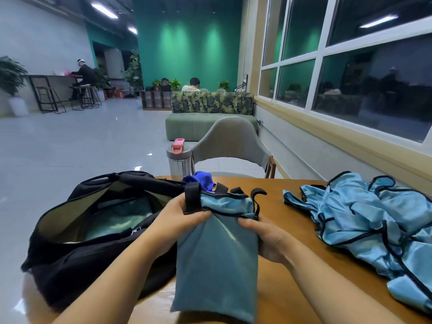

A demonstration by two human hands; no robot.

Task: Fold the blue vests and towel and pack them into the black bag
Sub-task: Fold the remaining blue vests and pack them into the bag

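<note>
A folded light-blue vest (pixel 217 253) with black trim hangs in front of me over the table edge. My left hand (pixel 177 220) grips its upper left side, and my right hand (pixel 264 237) grips its upper right side. The black bag (pixel 70 260) stands open on the left, with pale blue cloth inside. A pile of unfolded blue vests (pixel 374 220) lies on the right of the wooden table (pixel 292 288). A bright royal-blue towel (pixel 201 180) peeks out behind the held vest, next to the bag.
A steel water bottle (pixel 178 160) with a pink lid stands at the table's far edge. A grey chair (pixel 230 141) faces me across the table. Windows line the wall on the right. People sit far back in the room.
</note>
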